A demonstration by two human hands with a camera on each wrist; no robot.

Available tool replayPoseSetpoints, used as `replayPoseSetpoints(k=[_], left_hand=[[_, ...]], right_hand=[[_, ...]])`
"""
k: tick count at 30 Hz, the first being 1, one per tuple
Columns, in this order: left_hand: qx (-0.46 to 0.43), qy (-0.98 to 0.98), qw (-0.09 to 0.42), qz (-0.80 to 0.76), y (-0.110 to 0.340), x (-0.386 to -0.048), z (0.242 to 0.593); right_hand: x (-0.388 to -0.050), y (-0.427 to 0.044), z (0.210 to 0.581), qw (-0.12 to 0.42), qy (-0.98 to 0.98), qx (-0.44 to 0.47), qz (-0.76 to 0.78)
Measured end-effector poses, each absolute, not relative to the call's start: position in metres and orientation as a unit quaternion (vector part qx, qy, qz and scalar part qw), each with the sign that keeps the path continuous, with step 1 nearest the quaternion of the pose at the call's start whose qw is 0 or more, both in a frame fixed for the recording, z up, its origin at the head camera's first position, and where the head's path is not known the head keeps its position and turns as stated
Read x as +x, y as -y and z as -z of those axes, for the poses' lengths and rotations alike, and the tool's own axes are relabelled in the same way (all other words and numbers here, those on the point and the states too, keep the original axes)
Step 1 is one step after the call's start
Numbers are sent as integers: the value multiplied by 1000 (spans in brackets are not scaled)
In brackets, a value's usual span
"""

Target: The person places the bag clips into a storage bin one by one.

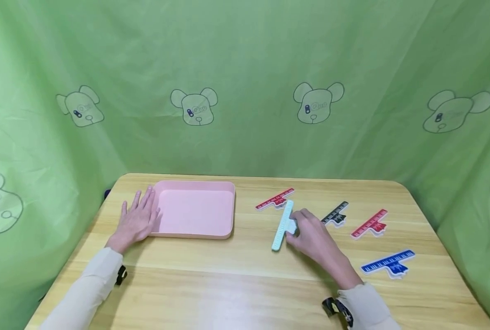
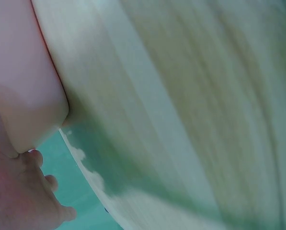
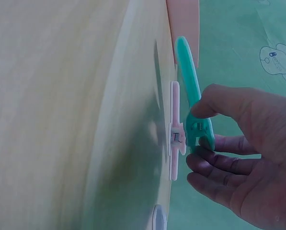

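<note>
My right hand (image 1: 312,236) pinches a mint-green sheet-music clip (image 1: 283,227) with a piano-key pattern by its handle, between thumb and fingers. In the right wrist view the clip (image 3: 189,76) is raised off the table, its long bar leaning away from the hand. Beyond it lies a red clip (image 1: 275,200), which looks pink in that view. My left hand (image 1: 135,221) rests with extended, spread fingers on the left edge of a pink tray (image 1: 193,211). The left wrist view shows the tray's wall (image 2: 32,105) and part of the hand.
Right of my right hand lie a black clip (image 1: 335,214), another red clip (image 1: 370,223) and, nearer the front, a blue clip (image 1: 388,264). All rest on a wood-grain table (image 1: 211,284) with rounded back corners. A green curtain (image 1: 253,146) hangs behind and around it.
</note>
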State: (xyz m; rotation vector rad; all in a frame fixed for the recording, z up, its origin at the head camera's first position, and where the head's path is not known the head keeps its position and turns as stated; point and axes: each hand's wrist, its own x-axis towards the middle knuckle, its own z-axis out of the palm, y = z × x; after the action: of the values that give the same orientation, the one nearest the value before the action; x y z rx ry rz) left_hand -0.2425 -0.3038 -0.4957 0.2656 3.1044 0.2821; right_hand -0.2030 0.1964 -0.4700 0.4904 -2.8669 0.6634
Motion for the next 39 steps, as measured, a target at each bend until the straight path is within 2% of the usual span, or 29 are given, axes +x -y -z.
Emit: replayPoseSetpoints(k=[18, 39], left_hand=[[87, -992, 1, -88, 304, -243, 492], [90, -991, 13, -94, 304, -243, 495]], right_hand=[[-213, -190, 468, 94, 950, 186, -233], [-220, -166, 456, 88, 937, 227, -249]])
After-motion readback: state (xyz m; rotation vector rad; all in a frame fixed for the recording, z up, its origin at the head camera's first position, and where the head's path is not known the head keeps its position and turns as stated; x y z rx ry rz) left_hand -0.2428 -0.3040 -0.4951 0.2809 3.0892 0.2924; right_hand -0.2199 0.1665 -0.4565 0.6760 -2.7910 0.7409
